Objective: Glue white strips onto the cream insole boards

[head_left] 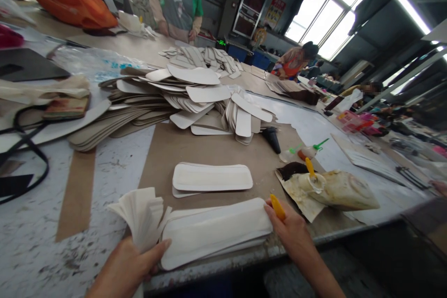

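My left hand is closed around a fanned bundle of thin white strips, its thumb lying by the left end of a long white panel. This panel has rounded corners and a cream strip along its middle, and it rests on similar pieces at the table's front edge. At its right end my right hand pinches the edge. A small yellow plastic tool sticks up from that same hand; its working end is hidden. Just beyond lies a short stack of panels, the top one also bearing a cream strip.
A large heap of grey-white panels covers the table behind. At right lies a glue-stained bottle near small green-tipped bottles and a black cone. Black cables lie left. A person in a green top stands opposite.
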{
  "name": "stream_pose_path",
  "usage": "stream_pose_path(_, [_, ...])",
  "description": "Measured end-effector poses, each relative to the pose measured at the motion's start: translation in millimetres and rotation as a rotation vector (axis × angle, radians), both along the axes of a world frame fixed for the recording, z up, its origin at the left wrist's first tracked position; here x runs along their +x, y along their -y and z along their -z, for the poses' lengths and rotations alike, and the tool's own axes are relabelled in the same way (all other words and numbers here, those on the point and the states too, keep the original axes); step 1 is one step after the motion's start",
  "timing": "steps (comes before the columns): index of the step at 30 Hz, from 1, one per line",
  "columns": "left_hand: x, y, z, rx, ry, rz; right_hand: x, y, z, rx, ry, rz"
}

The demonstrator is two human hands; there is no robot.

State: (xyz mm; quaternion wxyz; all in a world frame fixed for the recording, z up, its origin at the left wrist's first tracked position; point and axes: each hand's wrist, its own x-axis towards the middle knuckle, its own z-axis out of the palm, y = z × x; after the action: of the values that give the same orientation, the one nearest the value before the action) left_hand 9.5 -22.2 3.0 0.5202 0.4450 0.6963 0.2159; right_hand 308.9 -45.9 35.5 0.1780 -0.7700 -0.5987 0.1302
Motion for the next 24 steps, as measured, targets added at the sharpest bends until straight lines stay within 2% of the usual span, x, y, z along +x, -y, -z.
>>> stream_pose_path(3, [-2.8, 0.9, 2.0, 0.001, 0.019, -0.002, -3.2, 0.5, -9.2, -0.065, -0.08, 0.096])
stream_pose_path(8, [-4.3, 5.1, 4.6, 0.022, 0.048, -0.022, -13.2, 5.7, -6.9, 0.059, 0.027, 0.072])
stream_pose_path(11, [-3.3, 9.1, 5.8, 0.051, 0.126, -0.149, -16.8, 7.5, -9.7, 0.02, -0.022, 0.116])
stream_pose_path(16, [-9.4, 12.2, 7.0, 0.002, 0.43, -0.352, -11.9, 4.2, -24.9, -0.018, -0.062, 0.191])
stream_pose_path(20, [-19.4, 14.0, -6.8, -0.033, 0.541, -0.355, -10.8, 2.4, -28.4, -0.068, -0.146, 0.218])
stream_pose_path(24, [-26.7, 12.8, -25.9, -0.136, 0.726, -0.298, -22.6, 0.8, -26.4, -0.037, -0.262, 0.227])
